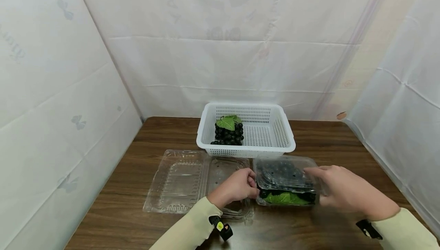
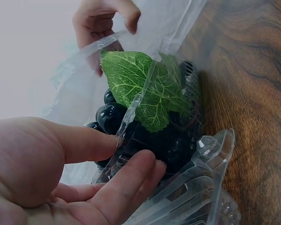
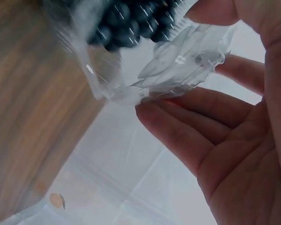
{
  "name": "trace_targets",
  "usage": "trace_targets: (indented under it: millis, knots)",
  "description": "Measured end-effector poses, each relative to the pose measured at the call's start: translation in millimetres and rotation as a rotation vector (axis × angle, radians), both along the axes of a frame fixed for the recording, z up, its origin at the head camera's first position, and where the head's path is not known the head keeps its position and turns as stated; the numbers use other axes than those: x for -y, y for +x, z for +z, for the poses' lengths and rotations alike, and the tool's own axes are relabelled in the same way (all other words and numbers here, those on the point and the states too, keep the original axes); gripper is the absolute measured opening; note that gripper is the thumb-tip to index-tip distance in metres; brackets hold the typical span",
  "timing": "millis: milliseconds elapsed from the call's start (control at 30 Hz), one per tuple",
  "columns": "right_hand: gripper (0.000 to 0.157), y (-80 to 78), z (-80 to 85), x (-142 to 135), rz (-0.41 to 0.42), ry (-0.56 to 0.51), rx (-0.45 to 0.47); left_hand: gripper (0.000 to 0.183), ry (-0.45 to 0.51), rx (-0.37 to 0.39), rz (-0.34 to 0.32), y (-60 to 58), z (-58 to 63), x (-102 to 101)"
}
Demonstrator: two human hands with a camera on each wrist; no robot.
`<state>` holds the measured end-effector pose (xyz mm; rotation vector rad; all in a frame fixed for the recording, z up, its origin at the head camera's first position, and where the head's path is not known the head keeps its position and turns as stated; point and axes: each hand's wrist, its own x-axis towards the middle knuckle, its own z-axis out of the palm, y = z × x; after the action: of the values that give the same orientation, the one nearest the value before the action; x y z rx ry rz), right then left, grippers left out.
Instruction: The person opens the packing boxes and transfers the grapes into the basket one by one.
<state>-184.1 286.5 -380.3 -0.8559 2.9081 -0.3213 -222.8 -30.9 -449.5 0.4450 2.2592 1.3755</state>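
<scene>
A clear plastic clamshell box (image 1: 287, 181) stands on the table, holding black grapes (image 2: 111, 117) and a green leaf (image 1: 285, 198). Its lid (image 1: 288, 166) lies over the fruit, with a dark gap showing along the front. My left hand (image 1: 238, 185) pinches the box's left rim between thumb and fingers. At the right side, my right hand (image 1: 343, 189) grips the lid's edge, some fingers on top and others lower at the side. It is slightly blurred. Under my left hand lies a second clamshell box (image 1: 182, 185), opened flat.
Behind the boxes stands a white plastic basket (image 1: 266, 150) with more black grapes (image 1: 228, 137) and a leaf (image 1: 225, 123) in its left half. The wooden table (image 1: 113, 212) meets pale sheeting (image 1: 240, 70) at the back and both sides.
</scene>
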Motion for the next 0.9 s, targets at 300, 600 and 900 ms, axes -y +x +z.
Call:
trace_targets:
  millis: [300, 600, 900]
  knots:
    - [0.057, -9.2, 18.2, -7.6, 0.029, -0.032, -0.059, 0.038, 0.021, 0.004, 0.009, 0.9, 0.6, -0.6]
    - [0.047, -19.4, 25.2, -11.2, 0.044, -0.099, -0.154, 0.036, 0.002, -0.012, 0.011, 1.4, 0.5, -2.0]
    - [0.033, -28.2, 27.5, -6.1, 0.07, -0.103, -0.309, 0.03, 0.088, 0.089, 0.047, 0.9, -2.1, -4.2]
